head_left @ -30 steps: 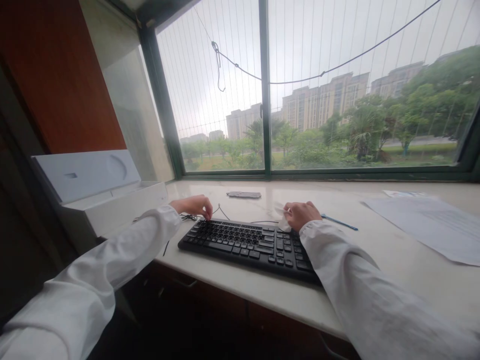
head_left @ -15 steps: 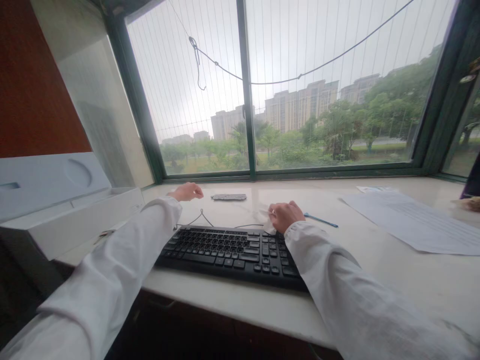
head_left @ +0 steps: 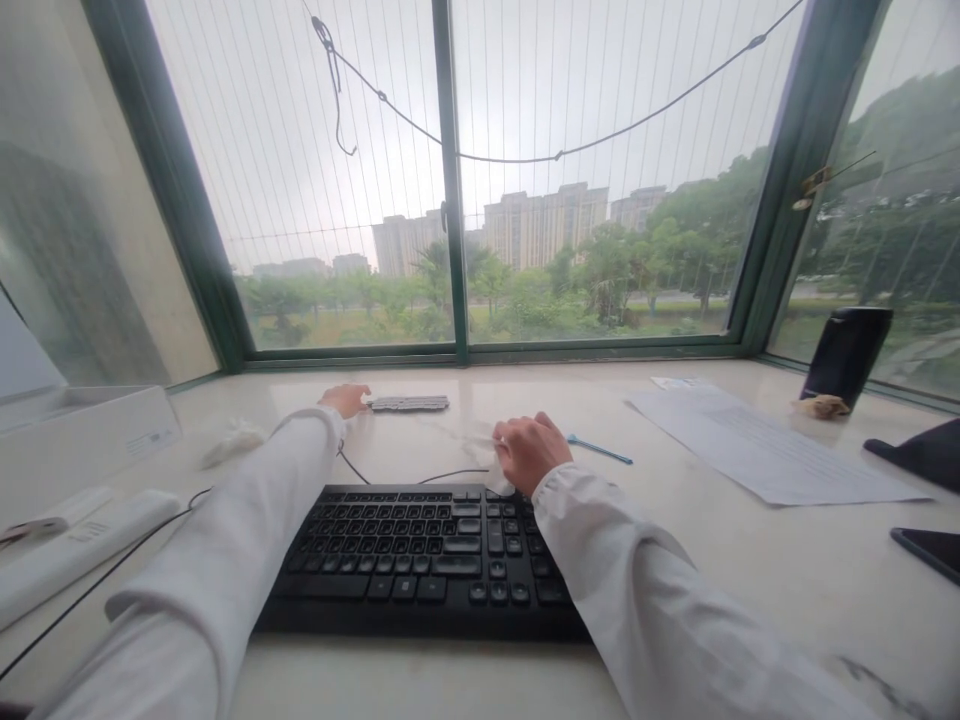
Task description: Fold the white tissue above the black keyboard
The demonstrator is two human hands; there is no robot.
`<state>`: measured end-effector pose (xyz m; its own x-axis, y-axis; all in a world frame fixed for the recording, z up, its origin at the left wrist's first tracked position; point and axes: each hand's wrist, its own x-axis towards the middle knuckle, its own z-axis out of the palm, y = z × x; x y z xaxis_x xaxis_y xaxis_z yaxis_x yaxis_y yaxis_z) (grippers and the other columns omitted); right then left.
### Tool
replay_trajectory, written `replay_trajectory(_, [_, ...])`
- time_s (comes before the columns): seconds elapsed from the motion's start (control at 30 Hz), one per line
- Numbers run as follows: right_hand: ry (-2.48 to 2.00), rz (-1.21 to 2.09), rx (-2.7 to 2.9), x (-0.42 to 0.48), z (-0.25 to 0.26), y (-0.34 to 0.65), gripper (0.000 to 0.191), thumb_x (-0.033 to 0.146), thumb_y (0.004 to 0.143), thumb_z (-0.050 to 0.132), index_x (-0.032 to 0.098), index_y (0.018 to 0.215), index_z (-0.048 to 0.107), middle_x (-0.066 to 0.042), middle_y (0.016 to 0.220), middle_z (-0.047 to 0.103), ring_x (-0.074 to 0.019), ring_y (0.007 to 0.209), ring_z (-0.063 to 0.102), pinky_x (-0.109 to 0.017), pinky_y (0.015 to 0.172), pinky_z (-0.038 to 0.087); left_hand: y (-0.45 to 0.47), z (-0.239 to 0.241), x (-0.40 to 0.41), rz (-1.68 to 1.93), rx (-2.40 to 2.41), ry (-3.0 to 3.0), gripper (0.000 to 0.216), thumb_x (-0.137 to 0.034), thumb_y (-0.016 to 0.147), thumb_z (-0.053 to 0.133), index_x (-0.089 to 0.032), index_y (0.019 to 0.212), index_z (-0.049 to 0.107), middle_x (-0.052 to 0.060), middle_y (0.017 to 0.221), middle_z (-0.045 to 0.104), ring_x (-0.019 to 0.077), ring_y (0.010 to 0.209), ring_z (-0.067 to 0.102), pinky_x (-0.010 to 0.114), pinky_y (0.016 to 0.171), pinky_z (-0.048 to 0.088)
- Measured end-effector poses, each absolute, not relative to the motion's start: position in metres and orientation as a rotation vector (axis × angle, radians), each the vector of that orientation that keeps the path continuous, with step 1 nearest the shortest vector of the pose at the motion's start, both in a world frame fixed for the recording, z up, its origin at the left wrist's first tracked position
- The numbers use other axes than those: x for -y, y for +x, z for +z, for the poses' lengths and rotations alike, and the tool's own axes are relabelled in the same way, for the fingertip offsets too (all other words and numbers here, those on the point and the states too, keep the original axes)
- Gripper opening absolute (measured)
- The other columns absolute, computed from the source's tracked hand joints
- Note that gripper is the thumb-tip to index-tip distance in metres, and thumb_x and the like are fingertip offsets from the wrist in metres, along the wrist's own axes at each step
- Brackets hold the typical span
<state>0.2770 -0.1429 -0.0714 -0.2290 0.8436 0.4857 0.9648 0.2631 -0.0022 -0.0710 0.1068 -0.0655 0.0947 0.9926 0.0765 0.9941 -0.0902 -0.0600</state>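
Observation:
A black keyboard (head_left: 420, 555) lies near the front of a pale stone sill (head_left: 750, 570), its thin cable running off to the left. My left hand (head_left: 345, 399) reaches past the keyboard and touches the left end of a small flat grey strip (head_left: 409, 403). Behind the keyboard's right end, my right hand (head_left: 529, 450) is closed around a crumpled white tissue (head_left: 487, 447) pressed on the sill. A blue pen (head_left: 600, 450) lies just right of that hand. Both arms wear white sleeves.
A white box (head_left: 82, 435) and a white bar-shaped device (head_left: 82, 545) sit at the left, beside a crumpled tissue (head_left: 232, 440). A paper sheet (head_left: 757, 450), a dark cup (head_left: 846, 355), and a phone (head_left: 930, 550) are at the right. A barred window rises behind.
My left hand has moved from the keyboard's back left corner forward to the grey strip. The view has swung right. My right hand stays on the tissue.

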Motion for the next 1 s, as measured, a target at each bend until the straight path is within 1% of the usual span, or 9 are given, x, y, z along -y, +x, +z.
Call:
replay_trajectory(0.17, [-1.638, -0.424, 2.155, 0.144, -0.070, 0.277, 0.020, 0.020, 0.087, 0.048, 0.020, 0.088, 0.068, -0.005, 0.086, 0.072, -0.0185, 0.082, 0.062, -0.034, 0.082, 0.026, -0.068, -0.069, -0.105, -0.076, 2.074, -2.227, 0.032, -0.040, 0.083, 0.059, -0.027, 0.111, 0.068, 0.009, 0.120, 0.067, 0.0271, 0.108, 0.061, 0.035, 0.090, 0.046])
replay_trajectory(0.4, [-1.643, -0.367, 2.131, 0.144, -0.069, 0.276, 0.020, 0.023, 0.087, 0.048, 0.020, 0.087, 0.068, -0.005, 0.088, 0.073, -0.0186, 0.083, 0.064, -0.034, 0.081, 0.028, -0.053, -0.041, -0.072, -0.351, 2.024, -2.149, 0.032, -0.035, 0.078, 0.062, -0.014, 0.098, 0.073, 0.017, 0.103, 0.071, 0.0308, 0.100, 0.065, 0.035, 0.084, 0.050])
replay_trajectory(0.5, [-1.640, -0.325, 2.110, 0.144, -0.068, 0.276, 0.021, 0.024, 0.088, 0.047, 0.021, 0.087, 0.068, -0.006, 0.089, 0.073, -0.0198, 0.085, 0.064, -0.035, 0.081, 0.030, -0.024, -0.019, -0.043, -0.515, 1.892, -2.174, 0.029, -0.035, 0.078, 0.060, -0.014, 0.093, 0.073, 0.013, 0.096, 0.073, 0.0271, 0.095, 0.067, 0.032, 0.084, 0.050])
replay_trajectory(0.57, [-1.632, -0.260, 2.072, 0.143, -0.069, 0.277, 0.021, 0.024, 0.087, 0.047, 0.021, 0.092, 0.067, -0.006, 0.088, 0.074, -0.0206, 0.086, 0.065, -0.035, 0.081, 0.032, 0.005, -0.008, -0.016, -0.620, 1.763, -2.220, 0.029, -0.037, 0.080, 0.059, -0.019, 0.099, 0.071, 0.006, 0.098, 0.074, 0.0219, 0.094, 0.067, 0.028, 0.085, 0.049])
replay_trajectory(0.63, [-1.617, -0.150, 1.993, 0.139, -0.071, 0.280, 0.023, 0.027, 0.087, 0.048, 0.023, 0.101, 0.066, -0.004, 0.086, 0.074, -0.0202, 0.082, 0.066, -0.034, 0.080, 0.035, 0.035, -0.003, 0.016, -0.715, 1.603, -2.293, 0.026, -0.037, 0.080, 0.060, -0.022, 0.100, 0.070, 0.001, 0.097, 0.074, 0.0165, 0.090, 0.067, 0.024, 0.084, 0.049])
replay_trajectory(0.67, [-1.613, -0.085, 1.935, 0.137, -0.072, 0.282, 0.023, 0.030, 0.086, 0.049, 0.023, 0.101, 0.065, -0.003, 0.084, 0.074, -0.0199, 0.079, 0.066, -0.033, 0.078, 0.037, 0.050, -0.003, 0.033, -0.828, 1.423, -2.384, 0.023, -0.033, 0.079, 0.063, -0.020, 0.096, 0.070, 0.002, 0.093, 0.074, 0.0164, 0.085, 0.068, 0.024, 0.080, 0.050])
replay_trajectory(0.77, [-1.614, 0.180, 1.681, 0.127, -0.076, 0.288, 0.021, 0.038, 0.083, 0.053, 0.024, 0.091, 0.066, -0.003, 0.081, 0.072, -0.0187, 0.074, 0.065, -0.030, 0.070, 0.042, 0.086, -0.010, 0.081, -1.049, 1.096, -2.513, 0.016, -0.026, 0.076, 0.066, -0.018, 0.089, 0.069, 0.002, 0.084, 0.073, 0.0155, 0.074, 0.067, 0.024, 0.070, 0.051])
replay_trajectory(0.87, [-1.464, 0.482, 1.464, 0.118, -0.080, 0.290, 0.027, 0.049, 0.076, 0.060, 0.025, 0.086, 0.066, -0.003, 0.083, 0.073, -0.0190, 0.075, 0.067, -0.029, 0.067, 0.046, 0.106, -0.023, 0.113, -1.075, 1.082, -2.480, 0.014, -0.026, 0.077, 0.067, -0.017, 0.088, 0.069, 0.003, 0.079, 0.072, 0.0170, 0.070, 0.067, 0.026, 0.066, 0.050])
replay_trajectory(1.0, [-1.105, 0.855, 1.240, 0.114, -0.081, 0.283, 0.046, 0.058, 0.062, 0.071, 0.020, 0.087, 0.065, -0.005, 0.080, 0.073, -0.0202, 0.071, 0.066, -0.030, 0.063, 0.049, 0.112, -0.040, 0.127, -0.989, 1.128, -2.419, 0.016, -0.026, 0.078, 0.067, -0.017, 0.091, 0.069, 0.007, 0.081, 0.072, 0.0211, 0.073, 0.068, 0.029, 0.066, 0.050])
